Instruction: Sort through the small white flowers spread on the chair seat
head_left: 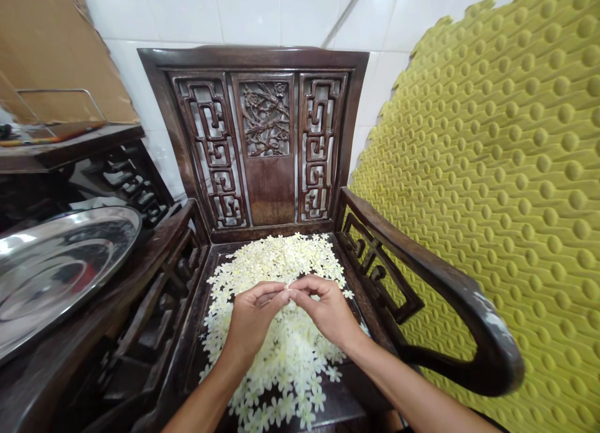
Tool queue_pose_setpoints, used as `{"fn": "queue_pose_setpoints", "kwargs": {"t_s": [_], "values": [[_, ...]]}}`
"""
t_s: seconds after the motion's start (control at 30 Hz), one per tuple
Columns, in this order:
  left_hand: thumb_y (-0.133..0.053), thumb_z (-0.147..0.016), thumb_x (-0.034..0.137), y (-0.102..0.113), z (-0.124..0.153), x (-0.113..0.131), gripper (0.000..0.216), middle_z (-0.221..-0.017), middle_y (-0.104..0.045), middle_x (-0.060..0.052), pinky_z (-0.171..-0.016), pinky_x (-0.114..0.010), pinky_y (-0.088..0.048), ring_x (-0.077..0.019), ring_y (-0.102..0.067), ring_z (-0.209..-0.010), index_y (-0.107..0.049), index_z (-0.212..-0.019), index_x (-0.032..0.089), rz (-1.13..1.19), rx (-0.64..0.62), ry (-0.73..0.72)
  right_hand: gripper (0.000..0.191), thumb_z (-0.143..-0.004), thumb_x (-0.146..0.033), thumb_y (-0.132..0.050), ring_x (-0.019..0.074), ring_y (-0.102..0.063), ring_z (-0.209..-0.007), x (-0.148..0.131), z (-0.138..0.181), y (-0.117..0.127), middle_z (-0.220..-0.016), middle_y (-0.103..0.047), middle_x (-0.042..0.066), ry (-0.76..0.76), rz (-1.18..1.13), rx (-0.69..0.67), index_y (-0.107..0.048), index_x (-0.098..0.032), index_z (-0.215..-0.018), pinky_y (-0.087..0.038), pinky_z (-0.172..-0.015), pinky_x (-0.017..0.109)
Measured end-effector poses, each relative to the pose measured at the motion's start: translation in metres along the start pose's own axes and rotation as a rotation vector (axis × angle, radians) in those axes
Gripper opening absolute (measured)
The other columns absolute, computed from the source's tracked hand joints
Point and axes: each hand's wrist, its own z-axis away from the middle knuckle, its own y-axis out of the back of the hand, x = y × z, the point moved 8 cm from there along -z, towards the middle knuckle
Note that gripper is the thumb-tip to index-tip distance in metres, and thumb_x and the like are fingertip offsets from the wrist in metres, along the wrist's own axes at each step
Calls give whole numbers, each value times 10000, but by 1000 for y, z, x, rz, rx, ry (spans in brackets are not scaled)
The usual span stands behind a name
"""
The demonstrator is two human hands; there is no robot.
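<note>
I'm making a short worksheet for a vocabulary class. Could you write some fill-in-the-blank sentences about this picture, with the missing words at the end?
1. The left hand and the right hand meet above a spread of loose white ____.
2. These lie on a carved chair made of dark ____.
3. A shiny metal tray is on the person's ____ side.
4. A bumpy yellow mat is beside the chair, on the person's ____ side.

Missing words: flowers; wood; left; right.
</note>
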Motion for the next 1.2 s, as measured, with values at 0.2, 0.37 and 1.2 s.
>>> {"fn": "queue_pose_setpoints", "kwargs": {"t_s": [0.2, 0.37, 1.2], "values": [[-724, -761, 251, 1, 2, 17, 99, -854, -707, -50, -732, -264, -566, -170, -676, -790, -736, -791, 157, -190, 47, -240, 237, -903, -344, -595, 145, -549, -708, -3, 3, -1, -747, -640, 15, -54, 33, -44, -712, -168, -797, -421, -662, 257], [-665, -803, 206, -1, 7, 24, 88, -848, -711, -52, -745, -268, -549, -175, -671, -813, -744, -818, 173, -367, 42, -357, 232, -879, -375, -624, 132, -501, -668, 2, 5, -4, -695, -585, -7, -69, 45, -45, -674, -161, -804, -402, -633, 246], [-592, -898, 296, -8, 8, 19, 215, -968, -768, -50, -814, -305, -542, -206, -697, -878, -776, -976, 215, -379, -118, -282, 162, -991, -292, -458, 133, -535, -718, -10, 10, -8, -760, -550, -21, 51, 187, -124, -544, -197, -892, -402, -674, 244]]}}
